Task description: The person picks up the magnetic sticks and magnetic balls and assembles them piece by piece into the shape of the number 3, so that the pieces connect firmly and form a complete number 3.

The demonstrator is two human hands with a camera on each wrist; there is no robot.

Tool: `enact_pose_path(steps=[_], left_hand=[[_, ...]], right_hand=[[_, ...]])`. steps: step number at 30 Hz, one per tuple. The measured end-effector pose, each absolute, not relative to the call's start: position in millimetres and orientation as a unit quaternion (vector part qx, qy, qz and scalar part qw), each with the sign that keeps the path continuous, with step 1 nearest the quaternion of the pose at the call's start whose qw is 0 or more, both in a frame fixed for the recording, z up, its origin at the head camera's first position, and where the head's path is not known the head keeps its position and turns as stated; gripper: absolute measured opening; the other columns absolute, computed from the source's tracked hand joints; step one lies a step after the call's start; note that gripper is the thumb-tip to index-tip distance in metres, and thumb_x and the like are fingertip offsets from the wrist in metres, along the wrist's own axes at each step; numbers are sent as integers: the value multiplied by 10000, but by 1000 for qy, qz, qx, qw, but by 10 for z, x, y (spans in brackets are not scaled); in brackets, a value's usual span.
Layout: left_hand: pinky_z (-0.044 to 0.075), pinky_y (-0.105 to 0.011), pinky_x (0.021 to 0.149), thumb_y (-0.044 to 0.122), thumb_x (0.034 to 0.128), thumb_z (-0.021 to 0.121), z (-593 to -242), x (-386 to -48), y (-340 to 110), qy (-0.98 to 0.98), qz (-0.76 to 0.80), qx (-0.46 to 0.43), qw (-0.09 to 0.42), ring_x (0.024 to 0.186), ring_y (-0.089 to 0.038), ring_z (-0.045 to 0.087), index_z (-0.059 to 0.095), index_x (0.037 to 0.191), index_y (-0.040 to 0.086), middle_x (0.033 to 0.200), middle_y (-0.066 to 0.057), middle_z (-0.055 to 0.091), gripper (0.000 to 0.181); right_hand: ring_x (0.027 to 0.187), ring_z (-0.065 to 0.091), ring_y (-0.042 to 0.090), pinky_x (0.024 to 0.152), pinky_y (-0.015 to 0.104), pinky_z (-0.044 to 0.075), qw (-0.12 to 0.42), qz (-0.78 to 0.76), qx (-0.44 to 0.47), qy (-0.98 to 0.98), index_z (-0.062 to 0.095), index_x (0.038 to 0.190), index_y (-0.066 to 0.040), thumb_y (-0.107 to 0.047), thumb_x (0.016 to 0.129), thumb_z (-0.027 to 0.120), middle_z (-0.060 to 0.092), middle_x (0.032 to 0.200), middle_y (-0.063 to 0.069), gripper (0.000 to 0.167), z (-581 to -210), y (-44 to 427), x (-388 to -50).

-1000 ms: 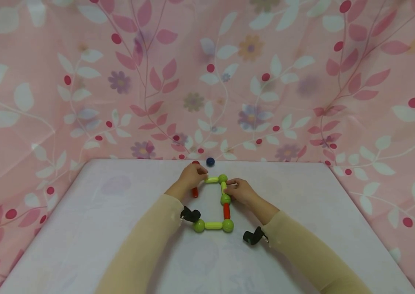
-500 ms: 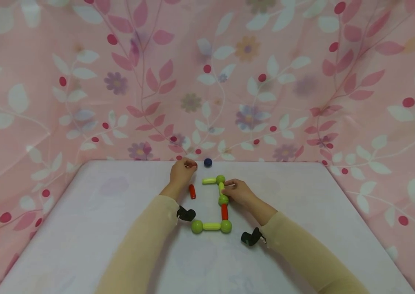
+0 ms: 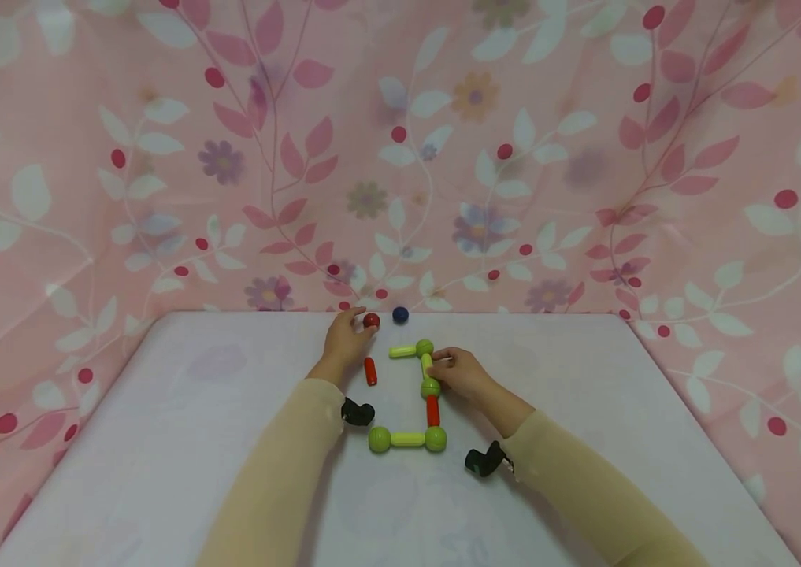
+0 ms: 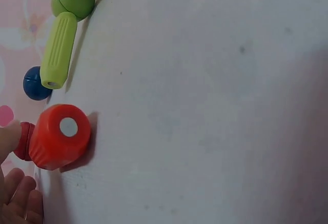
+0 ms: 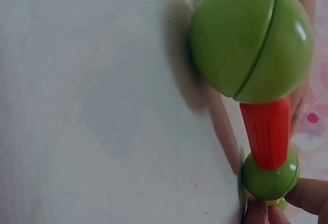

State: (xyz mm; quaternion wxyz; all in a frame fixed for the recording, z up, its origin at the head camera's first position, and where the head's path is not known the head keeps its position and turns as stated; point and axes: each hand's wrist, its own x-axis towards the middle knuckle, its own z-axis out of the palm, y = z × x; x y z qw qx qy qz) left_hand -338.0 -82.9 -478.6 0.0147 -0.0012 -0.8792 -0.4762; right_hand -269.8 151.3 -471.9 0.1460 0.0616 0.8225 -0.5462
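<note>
In the head view, my left hand point(image 3: 347, 340) is at the back of the table with thumb and fingers spread around a red ball point(image 3: 371, 320). The left wrist view shows the thumb beside that ball, partly hidden behind a loose red rod point(image 4: 61, 137) with a pale disc in its end. My right hand point(image 3: 465, 370) pinches an upright-running yellow-green rod point(image 3: 427, 364) in a joined frame of rods and green balls. Next to its fingertips is the middle green ball point(image 3: 430, 388); a red rod point(image 5: 267, 134) links this to the front-right green ball point(image 5: 251, 39).
A dark blue ball point(image 3: 400, 315) lies near the table's back edge. The frame's open left side faces the loose red rod, ending in a yellow-green rod point(image 3: 402, 351) at the back and a green ball point(image 3: 380, 439) in front. Pink floral cloth point(image 3: 400, 157) hangs behind the table.
My left hand has moved from the back yellow-green rod up and left to the red ball, its fingers now spreading around it. The right hand has kept its hold.
</note>
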Motion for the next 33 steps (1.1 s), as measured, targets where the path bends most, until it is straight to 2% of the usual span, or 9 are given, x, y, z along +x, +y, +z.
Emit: enact_pose_path(steps=[7,14,21,33], left_hand=[[357,-461,1107,204,990,644,-4750,-3392,-815,-894,-448,-21,-9,1222,-323,503,524,1455,130,1374,-165,548,486],[411,-416,1020,143,983,635,-4761,-3363,-798,-886,-463,4,2,1080,-285,529,646,1309,118,1192,-113,617,328],[442,-396,941,113,954,671,-4741,-3322,-821,-883,-470,-5,-1,1013,-277,545,694,1249,107,1102,-114,640,295],[461,-366,913,122,933,717,-4739,-3247,-777,-886,-460,-34,-41,995,-253,551,716,1231,123,1109,-88,660,298]], right_hand=[[826,601,171,728,277,502,153,-548,60,820,587,1269,-14,-139,946,703,676,1081,138,366,-4713,1484,-2697],[824,604,168,736,286,509,153,-540,59,826,591,1263,-16,-149,946,705,684,1069,129,362,-4701,1463,-2674],[817,621,165,732,288,518,151,-556,56,816,584,1268,4,-136,949,695,687,1063,139,366,-4702,1480,-2689],[862,646,188,795,330,544,159,-563,67,808,573,1287,6,-139,954,676,678,1092,146,377,-4672,1546,-2730]])
